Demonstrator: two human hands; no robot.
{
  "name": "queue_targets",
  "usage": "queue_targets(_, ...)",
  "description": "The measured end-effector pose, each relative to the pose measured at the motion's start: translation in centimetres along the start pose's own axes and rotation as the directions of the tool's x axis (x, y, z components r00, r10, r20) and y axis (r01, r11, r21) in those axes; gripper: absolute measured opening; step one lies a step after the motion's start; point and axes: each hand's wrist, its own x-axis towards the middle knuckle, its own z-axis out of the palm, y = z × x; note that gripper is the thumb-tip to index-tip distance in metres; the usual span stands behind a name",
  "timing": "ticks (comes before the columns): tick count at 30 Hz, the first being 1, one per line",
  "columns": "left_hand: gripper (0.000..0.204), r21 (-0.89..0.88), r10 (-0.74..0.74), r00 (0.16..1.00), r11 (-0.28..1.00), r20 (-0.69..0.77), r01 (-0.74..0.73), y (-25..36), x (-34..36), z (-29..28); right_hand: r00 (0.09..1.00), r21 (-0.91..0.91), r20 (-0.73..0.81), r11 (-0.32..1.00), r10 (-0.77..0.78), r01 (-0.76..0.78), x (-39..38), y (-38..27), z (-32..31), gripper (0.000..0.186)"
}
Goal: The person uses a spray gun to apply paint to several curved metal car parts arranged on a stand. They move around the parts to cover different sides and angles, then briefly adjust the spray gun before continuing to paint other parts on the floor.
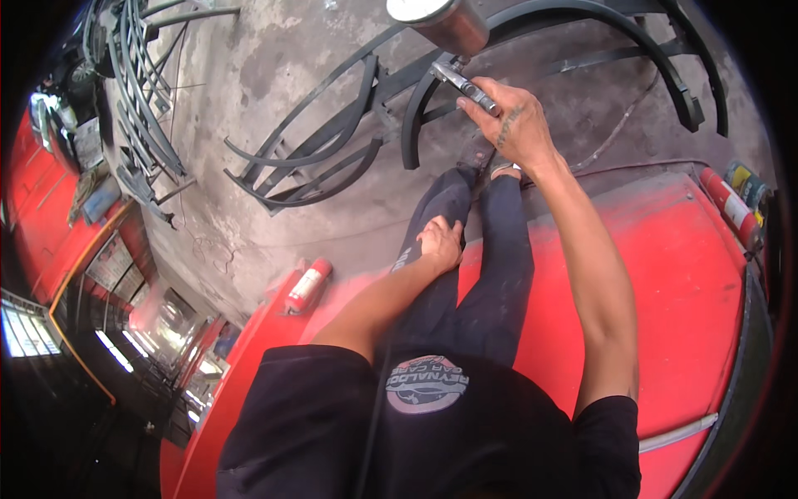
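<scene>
The fingers of the right hand (519, 129) are wrapped round the handle of a metal spray gun (455, 80); whether they squeeze the trigger I cannot tell, since the hand hides it. The gun is held out past the feet, above the concrete floor (366, 224), with its cup (461, 33) at the upper edge of the view. The left hand (440, 243) lies over the left trouser leg (432, 208), its fingers loosely curled and released, with nothing visible in them.

If the wrist tilts the cup too far, whatever is inside could leak at its top. A careless sweep could knock the cup against the dark curved frame (687, 108) beneath it. A squeeze at the wrong angle might send spray onto the shoes (475, 156), which are close below the gun.

The curved frame reaches to both sides of the gun, and its lower arcs (349, 179) leave little clear footing ahead on the left. A thin line (640, 161), perhaps a hose or cable, crosses the floor on the right and could catch a foot. Farther left lies a heap of curved dark strips (137, 108). A broad red surface (648, 283) spreads behind the legs, with 2 red cylinders near its edges, 1 on the left (307, 287) and 1 on the right (731, 208).
</scene>
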Motion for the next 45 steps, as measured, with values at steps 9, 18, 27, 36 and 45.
queue_targets(9, 0.062, 0.093, -0.024, 0.999, 0.995, 0.029, 0.021, 0.7, 0.1, 0.1, 0.928, 0.067, 0.304, 0.977, -0.215, 0.205, -4.6, 5.2, 6.7, 0.031)
queue_targets(18, 0.061, 0.081, -0.002, 1.000, 0.997, 0.000, 0.002, 0.5, 0.4, 1.1, 0.982, 0.097, -0.188, 0.995, -0.007, 0.025, -1.2, 4.8, 5.1, 0.028)
queue_targets(27, 0.059, 0.090, 0.006, 1.000, 0.996, 0.002, -0.006, 0.5, 0.4, 1.1, 0.965, 0.122, 0.212, 0.984, -0.151, 0.127, -5.9, 6.2, 8.0, 0.028)
queue_targets(36, 0.048, 0.081, -0.014, 0.999, 0.997, -0.046, 0.018, 0.7, 0.3, 2.1, 0.984, 0.082, 0.109, 0.987, -0.144, 0.135, -7.8, 5.7, 9.2, 0.025)
queue_targets(45, 0.052, 0.079, 0.006, 1.000, 0.997, -0.030, -0.003, 0.4, 1.5, 3.3, 0.883, 0.053, 0.445, 0.989, -0.149, 0.140, -8.0, 6.0, 9.5, 0.028)
